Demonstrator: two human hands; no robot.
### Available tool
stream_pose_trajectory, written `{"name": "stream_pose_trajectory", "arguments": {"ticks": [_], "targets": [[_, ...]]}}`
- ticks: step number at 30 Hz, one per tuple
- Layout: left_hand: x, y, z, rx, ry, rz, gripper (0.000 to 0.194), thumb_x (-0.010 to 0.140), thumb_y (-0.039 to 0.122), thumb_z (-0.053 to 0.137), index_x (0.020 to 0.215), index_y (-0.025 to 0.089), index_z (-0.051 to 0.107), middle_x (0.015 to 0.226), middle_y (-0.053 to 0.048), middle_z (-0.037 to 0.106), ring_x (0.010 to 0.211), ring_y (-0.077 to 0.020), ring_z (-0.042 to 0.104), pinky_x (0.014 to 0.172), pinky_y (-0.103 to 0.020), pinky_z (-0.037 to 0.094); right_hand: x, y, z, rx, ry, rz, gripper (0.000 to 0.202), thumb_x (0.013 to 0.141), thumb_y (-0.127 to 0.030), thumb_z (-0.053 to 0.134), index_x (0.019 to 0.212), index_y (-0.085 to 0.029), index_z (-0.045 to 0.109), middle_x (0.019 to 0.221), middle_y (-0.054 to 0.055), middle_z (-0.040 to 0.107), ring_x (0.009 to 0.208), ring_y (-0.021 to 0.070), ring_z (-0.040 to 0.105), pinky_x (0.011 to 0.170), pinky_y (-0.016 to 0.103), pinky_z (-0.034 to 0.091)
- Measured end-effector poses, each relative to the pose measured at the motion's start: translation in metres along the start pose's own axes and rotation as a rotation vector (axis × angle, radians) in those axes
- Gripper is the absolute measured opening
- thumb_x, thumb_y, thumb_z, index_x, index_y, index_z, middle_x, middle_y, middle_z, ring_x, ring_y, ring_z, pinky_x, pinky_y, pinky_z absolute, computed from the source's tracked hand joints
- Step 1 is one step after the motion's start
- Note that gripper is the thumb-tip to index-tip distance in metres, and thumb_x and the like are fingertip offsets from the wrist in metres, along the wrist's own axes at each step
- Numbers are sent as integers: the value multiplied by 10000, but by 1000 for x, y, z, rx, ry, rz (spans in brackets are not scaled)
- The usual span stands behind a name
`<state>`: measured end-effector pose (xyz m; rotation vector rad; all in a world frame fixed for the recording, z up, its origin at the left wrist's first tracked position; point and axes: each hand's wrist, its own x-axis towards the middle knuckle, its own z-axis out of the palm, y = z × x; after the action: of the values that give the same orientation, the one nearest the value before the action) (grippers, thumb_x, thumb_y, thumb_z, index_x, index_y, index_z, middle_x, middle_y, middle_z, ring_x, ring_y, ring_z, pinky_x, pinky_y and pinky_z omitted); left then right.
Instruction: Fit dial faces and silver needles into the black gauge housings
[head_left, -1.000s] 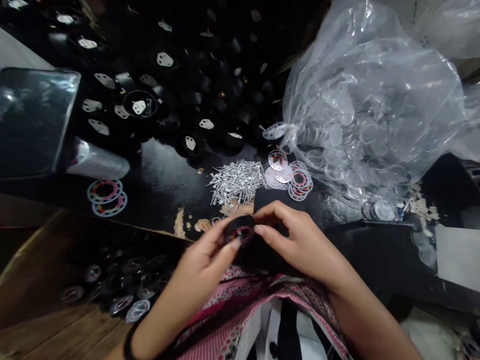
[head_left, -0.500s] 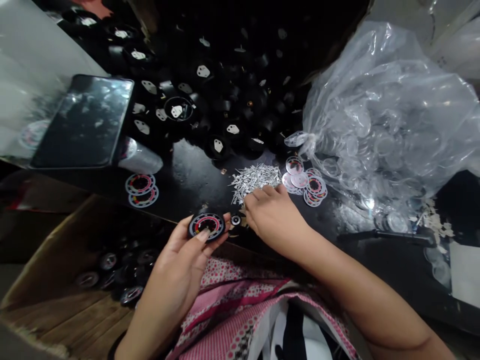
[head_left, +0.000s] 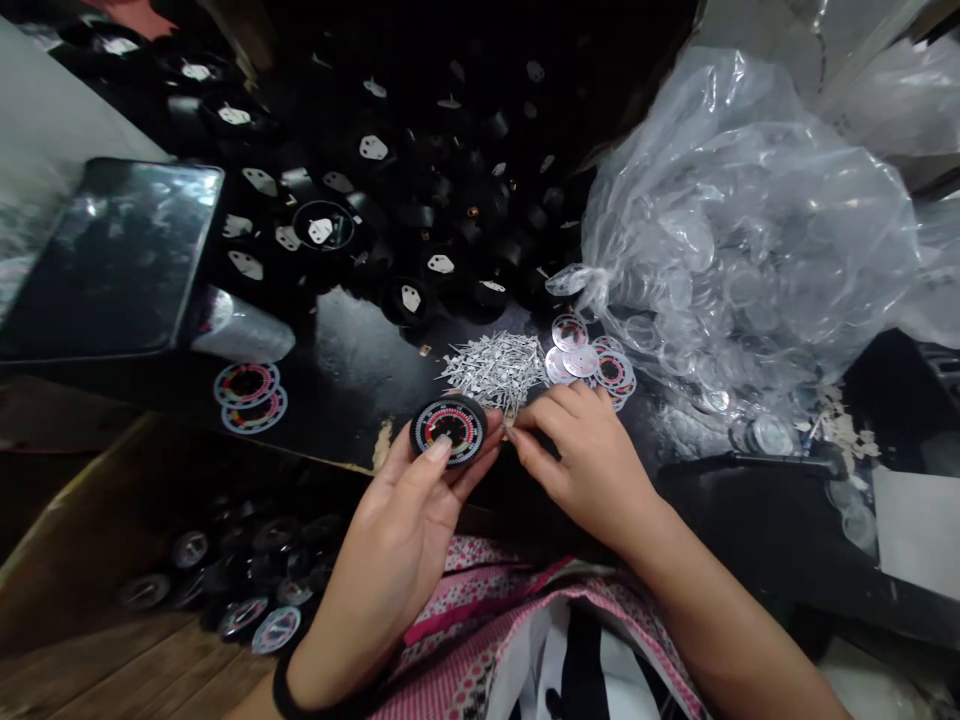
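Observation:
My left hand [head_left: 409, 500] is closed around a round black gauge [head_left: 450, 432], its thumb lying on the dial printed in red, yellow and white. Just right of the gauge, my right hand [head_left: 581, 455] pinches thumb and forefinger together at the near edge of a pile of small silver gauge pointers [head_left: 495, 365]. Whatever lies in that pinch is too small to make out. Loose printed dial discs [head_left: 577, 360] overlap beside the pile, behind the right hand. Two more dial discs [head_left: 251, 395] lie on the table's left part.
Many black gauge housings [head_left: 405, 300] with white plates fill the back of the dark table. A clear plastic bag [head_left: 750, 250] of transparent discs stands at right. A dark flat tray or screen [head_left: 112, 260] is at left. Below left, a cardboard box [head_left: 67, 520] holds several gauges.
My right hand has drawn back from the pointer pile, its fingertips now pinched beside the gauge. My left hand has brought the gauge right and up, closer to it. The view has shifted slightly.

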<state>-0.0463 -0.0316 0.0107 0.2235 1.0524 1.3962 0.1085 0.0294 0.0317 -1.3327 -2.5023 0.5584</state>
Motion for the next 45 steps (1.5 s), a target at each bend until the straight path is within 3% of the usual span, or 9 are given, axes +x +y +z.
{"name": "stream_pose_trajectory", "arguments": {"ticks": [5, 8, 17, 33, 36, 40, 42, 43, 45], "targets": [[9, -9, 11, 153, 40, 20, 339, 859, 294, 683, 1197, 303, 658, 1150, -12, 749, 1170, -240, 670, 1047, -402, 518, -8, -2, -6, 365, 74, 62, 139, 990, -273, 547, 902, -217, 639, 897, 24, 666, 878, 179, 585, 821, 334, 408], [13, -19, 15, 208, 2, -35, 239, 829, 306, 705, 1065, 274, 689, 1101, -7, 752, 1134, -248, 680, 1002, -382, 545, -10, -4, -6, 313, 42, 121, 146, 986, -258, 544, 881, -211, 635, 886, 30, 658, 857, 183, 573, 804, 338, 403], [9, -26, 7, 372, -139, 33, 296, 893, 350, 682, 1186, 317, 655, 1234, 11, 716, 1183, -210, 648, 1055, -321, 475, -14, -1, -10, 307, 11, 171, 149, 986, -232, 548, 852, -201, 603, 844, 16, 640, 811, 171, 555, 776, 328, 382], [-3, -13, 3, 874, -39, 302, 241, 892, 335, 645, 1127, 290, 672, 1130, 18, 749, 1031, -206, 704, 932, -285, 535, -21, -15, -4, 441, 25, 230, 227, 964, -179, 584, 749, -189, 511, 756, -17, 601, 751, 129, 552, 709, 259, 373], [-1, -16, 3, 821, -24, 254, 249, 881, 373, 674, 1121, 308, 679, 1109, 25, 749, 1038, -202, 694, 939, -269, 524, -17, -13, -3, 433, 15, 278, 262, 960, -226, 608, 717, -186, 517, 703, -39, 586, 683, 110, 534, 666, 256, 358], [5, -23, 8, 564, -40, 11, 298, 848, 397, 720, 1127, 296, 690, 1121, 9, 751, 1078, -220, 687, 967, -289, 519, -28, -9, -21, 458, -6, 286, 340, 919, -256, 661, 620, -187, 517, 576, -72, 502, 532, 79, 446, 575, 251, 325], [8, -24, 14, 360, -42, -114, 286, 834, 367, 741, 1099, 267, 703, 1138, -13, 752, 1115, -235, 680, 984, -324, 527, -46, 1, -40, 432, 164, 257, 280, 906, -268, 675, 652, -196, 582, 602, -67, 543, 544, 86, 474, 584, 247, 357], [9, -24, 17, 267, -59, -172, 256, 833, 342, 744, 1067, 244, 712, 1137, -30, 754, 1127, -243, 677, 983, -341, 537, -58, 10, -49, 370, 375, 294, 219, 913, -263, 656, 704, -206, 628, 641, -56, 575, 576, 98, 505, 594, 248, 375], [11, -24, 24, 115, -120, -296, 182, 856, 306, 720, 1002, 198, 728, 1114, -66, 763, 1119, -254, 685, 966, -369, 561, -82, 38, -61, 134, 1043, 422, 163, 917, -226, 610, 772, -209, 681, 707, -34, 626, 660, 122, 552, 652, 262, 397]]}}
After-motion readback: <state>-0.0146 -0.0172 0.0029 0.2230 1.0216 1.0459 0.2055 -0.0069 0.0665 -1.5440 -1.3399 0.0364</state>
